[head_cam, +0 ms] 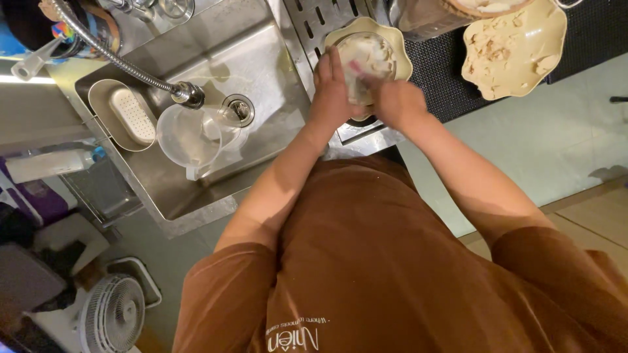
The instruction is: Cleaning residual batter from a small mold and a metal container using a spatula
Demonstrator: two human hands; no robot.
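Nearby, a jug (pixel 190 137) is sitting in the sink (pixel 261 59); left hand (pixel 330 91) and right hand (pixel 396 101) are clasping a cup (pixel 366 62) over a cream bowl (pixel 399 49).

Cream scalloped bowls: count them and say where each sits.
2. One cream scalloped bowl lies under the hands on the drainer beside the sink; the other sits on the dark mat, top right. More may be hidden.

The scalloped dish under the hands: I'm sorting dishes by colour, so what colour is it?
Pale cream-yellow, like the scalloped dish itself shows in the head view.
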